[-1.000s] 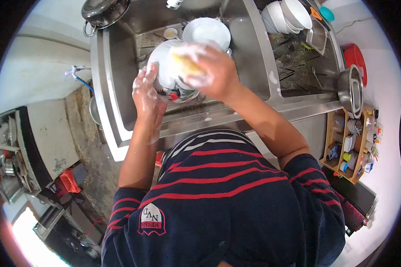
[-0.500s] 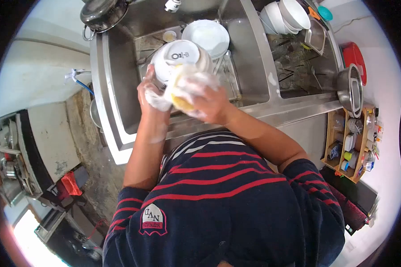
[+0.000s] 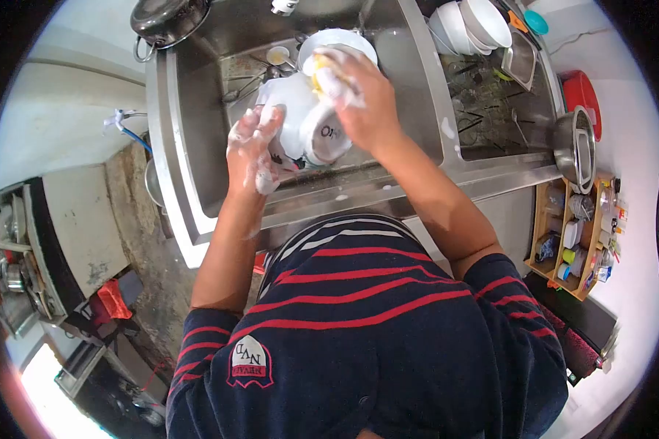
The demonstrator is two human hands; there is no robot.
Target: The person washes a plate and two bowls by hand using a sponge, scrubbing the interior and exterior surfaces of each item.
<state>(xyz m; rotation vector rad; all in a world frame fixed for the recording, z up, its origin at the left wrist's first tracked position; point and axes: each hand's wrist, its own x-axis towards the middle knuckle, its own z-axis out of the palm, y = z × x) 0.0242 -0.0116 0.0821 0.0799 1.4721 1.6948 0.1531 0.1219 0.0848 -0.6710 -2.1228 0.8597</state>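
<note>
A white bowl [image 3: 293, 110] with dark lettering on its base is tilted on its side over the left sink basin, the base turned toward the lower right. At its left edge, my left hand [image 3: 253, 150], streaked with suds, grips the bowl; some of its fingers are hidden. My right hand [image 3: 370, 102] is closed around a foamy yellow sponge [image 3: 321, 74] at the bowl's upper right side. Behind that hand, a white plate [image 3: 337, 36] lies in the basin, partly covered. Spoons [image 3: 272, 72] and a small cup [image 3: 277, 55] are to its left.
A dark pot [image 3: 167, 28] stands on the sink's upper left corner. White bowls [image 3: 461, 29] and a metal tray [image 3: 519, 60] sit in the right basin. A steel bowl [image 3: 570, 150] leans at the right edge, near a red basin [image 3: 582, 95]. A wooden rack [image 3: 553, 219] holds several items below.
The bowl has turned, its base swinging from upward to the lower right. My right hand with the sponge has moved up and right. My left hand shifted slightly, showing more of its fingers.
</note>
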